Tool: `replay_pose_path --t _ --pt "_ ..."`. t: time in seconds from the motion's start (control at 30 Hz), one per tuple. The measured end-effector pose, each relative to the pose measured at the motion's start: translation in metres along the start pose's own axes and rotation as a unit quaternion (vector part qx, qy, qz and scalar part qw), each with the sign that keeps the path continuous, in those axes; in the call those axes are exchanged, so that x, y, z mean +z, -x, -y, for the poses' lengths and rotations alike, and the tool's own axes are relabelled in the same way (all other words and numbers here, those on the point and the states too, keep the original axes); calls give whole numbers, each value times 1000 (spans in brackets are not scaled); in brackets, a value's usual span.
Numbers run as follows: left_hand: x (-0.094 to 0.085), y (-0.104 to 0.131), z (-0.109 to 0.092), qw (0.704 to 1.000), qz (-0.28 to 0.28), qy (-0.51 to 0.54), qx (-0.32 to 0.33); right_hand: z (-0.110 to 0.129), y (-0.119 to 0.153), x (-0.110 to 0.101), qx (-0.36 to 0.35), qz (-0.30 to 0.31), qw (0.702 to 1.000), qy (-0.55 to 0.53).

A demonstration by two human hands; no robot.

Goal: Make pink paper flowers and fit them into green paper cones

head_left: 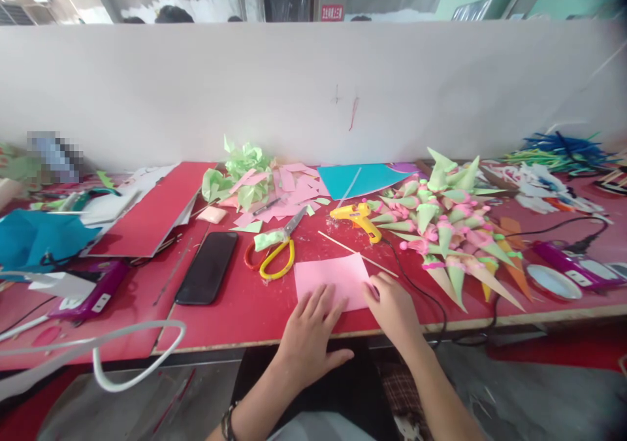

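Note:
A sheet of pink paper (pixel 333 270) lies on the red table near its front edge. My left hand (pixel 311 330) rests flat across its lower left part, fingers spread and thumb held out over the table edge. At the right edge of the sheet, my right hand (pixel 393 307) has its fingers bent and closed on the paper's side. Just beyond the sheet lies a thin wooden stick (pixel 355 253). A yellow glue gun (pixel 360 219) rests behind the stick. Scissors (pixel 277 245) with red and yellow handles, wrapped in light green at the pivot, lie to the left.
A black phone (pixel 206 268) lies left of the scissors. Many green and pink paper cones (pixel 445 215) are heaped at the right. Pink scraps (pixel 289 189) and teal paper (pixel 362 181) lie at the back, before a white partition (pixel 274 88). A white cable (pixel 142 326) loops across the front left.

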State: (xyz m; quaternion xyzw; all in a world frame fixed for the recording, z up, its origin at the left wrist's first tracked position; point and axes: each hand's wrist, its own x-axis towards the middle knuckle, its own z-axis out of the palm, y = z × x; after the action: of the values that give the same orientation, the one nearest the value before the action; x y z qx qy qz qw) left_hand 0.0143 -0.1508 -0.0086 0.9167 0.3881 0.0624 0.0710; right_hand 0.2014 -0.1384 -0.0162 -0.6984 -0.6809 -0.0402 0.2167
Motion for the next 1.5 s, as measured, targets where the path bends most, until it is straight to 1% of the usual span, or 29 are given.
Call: replay_pose_path --t 0.07,0.33,0.5,0.7,0.93,1.1,1.27,1.5 --pt "-1 1 -1 1000 2 -2 1 0 0 -1 6 6 1000 2" --pt "-1 3 -8 1000 -2 -5 6 -6 0 -8 8 61 998 -33" --pt "2 3 -12 1000 -15 -23 -4 -6 -1 -7 6 57 998 -35" --pt "7 3 -18 998 -41 -38 -36 -5 -2 -4 5 50 999 -20" --pt "7 2 -20 998 -33 -28 -45 -4 -3 -2 29 51 998 7" --pt "7 2 -21 998 -33 -17 -49 0 -4 -4 53 75 995 25" --pt "7 2 -21 998 -27 -19 -53 5 -6 -8 66 86 993 44" --pt "5 1 -20 998 -27 -27 -42 7 -8 -9 77 104 990 56"
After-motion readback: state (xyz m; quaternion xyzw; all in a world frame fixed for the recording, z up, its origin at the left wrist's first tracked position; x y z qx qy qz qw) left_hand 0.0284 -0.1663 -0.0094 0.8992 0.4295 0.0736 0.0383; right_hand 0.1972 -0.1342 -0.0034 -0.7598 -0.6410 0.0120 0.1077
